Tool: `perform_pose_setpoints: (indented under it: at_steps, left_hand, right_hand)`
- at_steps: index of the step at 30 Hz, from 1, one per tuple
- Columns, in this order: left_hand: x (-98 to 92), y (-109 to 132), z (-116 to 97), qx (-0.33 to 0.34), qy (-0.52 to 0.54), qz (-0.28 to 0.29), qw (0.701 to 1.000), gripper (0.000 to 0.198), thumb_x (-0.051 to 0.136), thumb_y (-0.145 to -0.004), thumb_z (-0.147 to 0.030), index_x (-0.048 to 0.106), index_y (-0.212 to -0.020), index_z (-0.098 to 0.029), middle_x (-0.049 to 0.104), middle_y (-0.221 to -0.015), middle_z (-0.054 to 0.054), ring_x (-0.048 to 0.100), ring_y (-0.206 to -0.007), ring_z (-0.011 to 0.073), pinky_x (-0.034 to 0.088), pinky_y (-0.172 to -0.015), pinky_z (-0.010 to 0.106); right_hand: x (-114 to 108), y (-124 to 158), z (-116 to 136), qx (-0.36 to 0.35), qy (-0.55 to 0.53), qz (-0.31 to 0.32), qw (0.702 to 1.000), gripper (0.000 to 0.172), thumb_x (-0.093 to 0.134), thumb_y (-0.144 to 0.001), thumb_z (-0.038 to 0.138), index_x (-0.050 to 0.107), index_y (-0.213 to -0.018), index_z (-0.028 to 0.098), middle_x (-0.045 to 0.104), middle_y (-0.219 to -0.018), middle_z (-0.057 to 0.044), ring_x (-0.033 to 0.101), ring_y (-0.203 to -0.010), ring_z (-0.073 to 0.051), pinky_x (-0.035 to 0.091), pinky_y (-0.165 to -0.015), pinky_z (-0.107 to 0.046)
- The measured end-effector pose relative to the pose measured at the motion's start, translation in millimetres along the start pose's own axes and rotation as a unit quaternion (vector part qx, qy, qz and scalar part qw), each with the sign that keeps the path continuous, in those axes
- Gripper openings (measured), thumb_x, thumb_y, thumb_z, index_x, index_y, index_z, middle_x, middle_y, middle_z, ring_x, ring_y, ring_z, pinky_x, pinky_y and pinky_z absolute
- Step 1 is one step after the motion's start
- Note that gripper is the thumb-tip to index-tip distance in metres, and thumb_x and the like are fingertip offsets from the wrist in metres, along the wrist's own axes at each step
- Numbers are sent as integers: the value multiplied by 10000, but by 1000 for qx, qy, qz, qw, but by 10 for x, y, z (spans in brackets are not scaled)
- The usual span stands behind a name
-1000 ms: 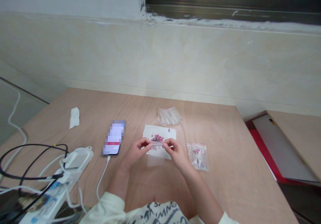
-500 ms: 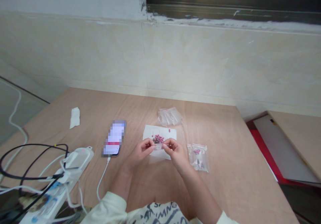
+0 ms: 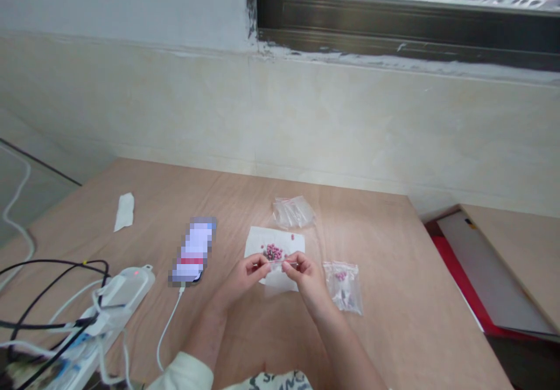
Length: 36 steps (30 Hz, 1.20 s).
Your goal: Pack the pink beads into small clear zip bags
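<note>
My left hand (image 3: 245, 278) and my right hand (image 3: 307, 274) face each other over the near part of a white sheet of paper (image 3: 258, 237). Both pinch the top edge of a small clear zip bag (image 3: 276, 282), which hangs between and below the fingers. What the bag contains, if anything, I cannot make out. Just beyond the fingertips, a pile of small pink and dark beads (image 3: 273, 252) lies on the paper, with a few strays around it. To the right of my right hand, a filled zip bag (image 3: 345, 294) lies flat with pink and dark pieces inside.
Behind the paper lies a stack of clear bags (image 3: 294, 212). A phone (image 3: 195, 253) on a white charging cable (image 3: 168, 329) is to the left. A power strip (image 3: 126, 288) with tangled cords fills the near left. A white scrap (image 3: 125, 211) lies at the far left.
The head view has tilted up, showing more of the window, so everything sits slightly lower in the picture. Both hands keep their pinch on the bag's top edge.
</note>
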<state>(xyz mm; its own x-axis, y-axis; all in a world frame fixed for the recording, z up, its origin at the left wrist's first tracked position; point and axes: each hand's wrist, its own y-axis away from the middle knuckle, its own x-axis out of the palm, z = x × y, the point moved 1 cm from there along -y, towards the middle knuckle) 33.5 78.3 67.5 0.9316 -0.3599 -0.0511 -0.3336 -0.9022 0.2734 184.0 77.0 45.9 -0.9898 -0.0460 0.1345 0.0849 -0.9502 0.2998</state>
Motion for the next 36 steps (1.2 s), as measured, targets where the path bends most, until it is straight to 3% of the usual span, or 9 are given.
perform_pose_setpoints:
  at_steps: [5,8,14,20,24,30,33,36]
  left_hand:
    - [-54,-21,40,3,13,-56,998,256,531,-694,-375,488,-620,-134,431,-580,-37,401,-559,82,318,-514,182]
    - [-76,-37,40,-4,16,-62,998,262,505,-712,-395,514,-665,-138,462,-600,-28,425,-574,91,330,-522,184]
    - [-162,-30,93,-16,-2,-90,996,325,431,-746,-441,562,-799,-148,522,-682,-11,433,-569,93,331,-535,193]
    - [-147,-17,108,-12,-15,-46,999,324,429,-747,-451,561,-809,-161,549,-716,-1,453,-599,105,343,-548,198]
    - [-117,-55,120,-6,-11,-31,999,301,420,-762,-426,549,-813,-160,545,-713,4,449,-595,101,346,-545,196]
    - [-137,-176,133,4,11,-72,997,239,506,-709,-390,529,-715,-152,475,-627,-27,429,-558,90,343,-524,192]
    - [-193,-206,124,-3,12,-98,995,239,516,-694,-387,522,-700,-147,459,-614,-30,415,-549,86,332,-505,185]
    - [-253,-204,125,-14,10,-111,994,249,521,-685,-394,518,-718,-148,460,-612,-33,410,-544,85,325,-494,180]
  right_hand:
    - [39,42,-23,10,-10,39,999,287,591,-629,433,555,-682,153,582,-664,-13,499,-603,-128,353,-570,-234]
    - [10,10,-129,8,11,45,999,302,579,-631,447,521,-617,151,544,-601,-5,470,-568,-119,338,-558,-233]
    - [-201,-265,-20,-56,64,-48,995,278,544,-655,424,479,-579,164,458,-551,24,405,-536,-104,304,-536,-224]
    - [-114,-332,75,-68,70,-18,995,232,532,-675,375,472,-604,162,447,-577,26,397,-547,-97,306,-541,-217]
    - [-28,-352,49,-72,77,-34,994,236,524,-675,381,474,-606,161,451,-573,25,404,-547,-101,313,-535,-218]
    - [14,-500,163,-87,142,13,986,262,472,-704,396,531,-630,152,525,-593,-7,466,-572,-128,360,-563,-238]
    - [-155,-719,223,-134,224,-92,961,263,438,-721,369,573,-704,144,581,-681,-51,504,-644,-161,381,-629,-278]
    - [-415,-991,216,-179,343,-228,893,273,543,-636,299,597,-845,133,594,-888,-118,502,-837,-227,351,-758,-353]
